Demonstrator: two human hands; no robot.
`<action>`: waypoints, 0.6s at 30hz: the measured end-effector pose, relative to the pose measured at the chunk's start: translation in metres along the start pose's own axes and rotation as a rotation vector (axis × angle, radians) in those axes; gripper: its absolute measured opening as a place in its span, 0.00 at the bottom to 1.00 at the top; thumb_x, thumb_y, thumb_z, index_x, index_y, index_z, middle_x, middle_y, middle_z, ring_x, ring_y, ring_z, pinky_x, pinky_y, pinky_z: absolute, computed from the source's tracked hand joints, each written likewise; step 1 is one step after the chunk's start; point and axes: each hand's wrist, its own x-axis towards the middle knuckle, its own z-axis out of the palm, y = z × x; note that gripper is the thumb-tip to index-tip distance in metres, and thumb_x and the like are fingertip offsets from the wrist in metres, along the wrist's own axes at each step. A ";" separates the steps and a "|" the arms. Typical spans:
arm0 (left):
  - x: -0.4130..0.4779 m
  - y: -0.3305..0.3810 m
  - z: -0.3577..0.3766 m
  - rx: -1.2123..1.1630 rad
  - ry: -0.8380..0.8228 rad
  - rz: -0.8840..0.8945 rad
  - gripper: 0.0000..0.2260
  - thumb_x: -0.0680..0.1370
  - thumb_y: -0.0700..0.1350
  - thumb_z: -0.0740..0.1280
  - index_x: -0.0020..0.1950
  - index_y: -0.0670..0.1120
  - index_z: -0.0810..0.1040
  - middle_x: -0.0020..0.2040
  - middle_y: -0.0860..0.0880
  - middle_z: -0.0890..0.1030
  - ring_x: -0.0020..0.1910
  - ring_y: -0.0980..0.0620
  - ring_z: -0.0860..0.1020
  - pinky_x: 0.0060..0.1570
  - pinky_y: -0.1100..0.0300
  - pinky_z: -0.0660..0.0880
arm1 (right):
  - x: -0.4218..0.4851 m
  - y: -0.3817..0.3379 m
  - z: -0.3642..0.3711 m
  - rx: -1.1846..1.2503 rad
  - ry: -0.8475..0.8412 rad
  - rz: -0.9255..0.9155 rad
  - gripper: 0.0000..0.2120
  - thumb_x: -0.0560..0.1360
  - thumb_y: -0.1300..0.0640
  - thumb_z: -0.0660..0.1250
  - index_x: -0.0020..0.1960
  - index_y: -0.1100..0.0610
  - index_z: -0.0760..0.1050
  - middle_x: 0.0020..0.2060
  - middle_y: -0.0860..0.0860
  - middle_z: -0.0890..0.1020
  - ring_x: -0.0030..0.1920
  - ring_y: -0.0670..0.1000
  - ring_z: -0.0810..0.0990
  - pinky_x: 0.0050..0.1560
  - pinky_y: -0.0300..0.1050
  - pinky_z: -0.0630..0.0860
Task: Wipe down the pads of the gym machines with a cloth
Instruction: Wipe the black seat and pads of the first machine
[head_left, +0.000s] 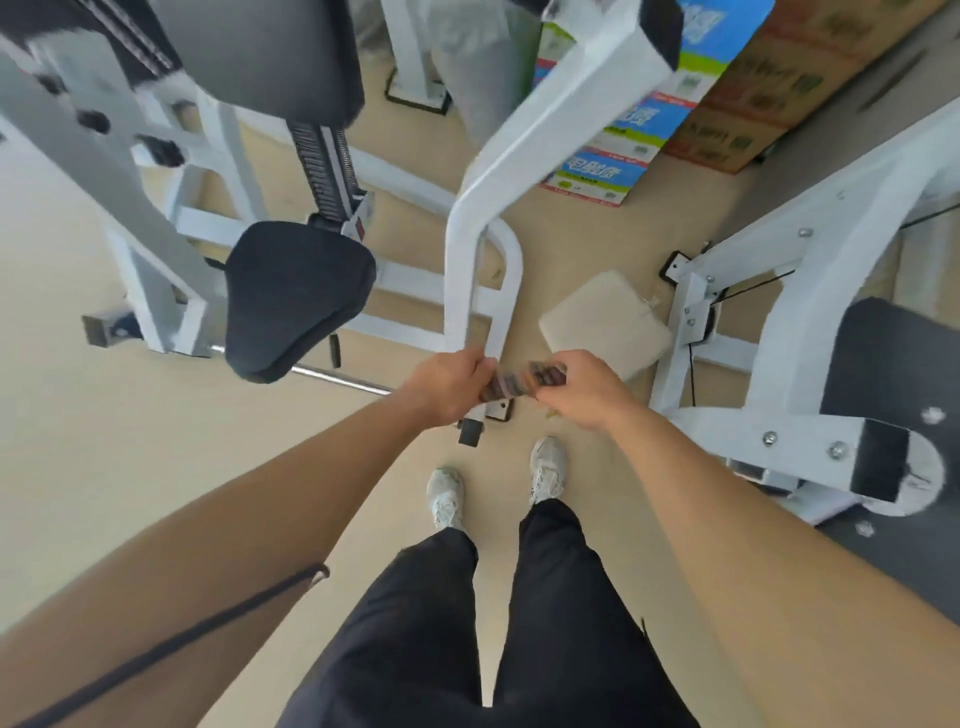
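2 bare forearms reach forward from the bottom of the view, above black trousers (415, 649) and 2 white sneakers (445, 498) planted on a smooth beige floor (104, 415). The left hand (448, 387) and right hand (582, 387) each pinch 1 end of a small dark cloth (522, 380), fingers closed on it, so it is stretched between them in the air with its long axis running left to right, tilted slightly up toward the right; its pattern is blurred, brownish and mottled. Just beyond the hands rises a bent white steel tube (467, 270), glossy and rounded. Left of it sits a black seat pad (296, 296), rounded-triangular and matte. Right lies a cream cushion (605, 322) on the floor. Farther off stands a black back pad (270, 52), with printed cardboard boxes (727, 104) behind.
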 end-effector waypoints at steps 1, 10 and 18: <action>-0.019 -0.007 -0.010 -0.015 -0.006 0.006 0.20 0.84 0.60 0.52 0.49 0.47 0.72 0.51 0.42 0.81 0.51 0.41 0.78 0.49 0.50 0.72 | -0.011 -0.018 0.004 0.021 0.012 -0.011 0.03 0.73 0.60 0.68 0.41 0.56 0.78 0.36 0.53 0.81 0.36 0.52 0.80 0.29 0.39 0.71; -0.118 -0.077 -0.074 0.010 0.022 -0.080 0.16 0.73 0.52 0.72 0.57 0.47 0.78 0.52 0.47 0.81 0.52 0.45 0.79 0.53 0.52 0.77 | -0.046 -0.150 0.035 0.103 -0.059 -0.127 0.17 0.72 0.54 0.66 0.61 0.53 0.76 0.54 0.49 0.81 0.56 0.53 0.79 0.54 0.47 0.74; -0.101 -0.134 -0.109 -0.154 0.175 -0.248 0.09 0.76 0.53 0.71 0.48 0.49 0.84 0.43 0.49 0.82 0.44 0.47 0.80 0.45 0.54 0.77 | -0.001 -0.207 0.042 0.045 -0.174 -0.223 0.07 0.76 0.58 0.63 0.53 0.51 0.77 0.46 0.46 0.82 0.48 0.47 0.80 0.46 0.44 0.75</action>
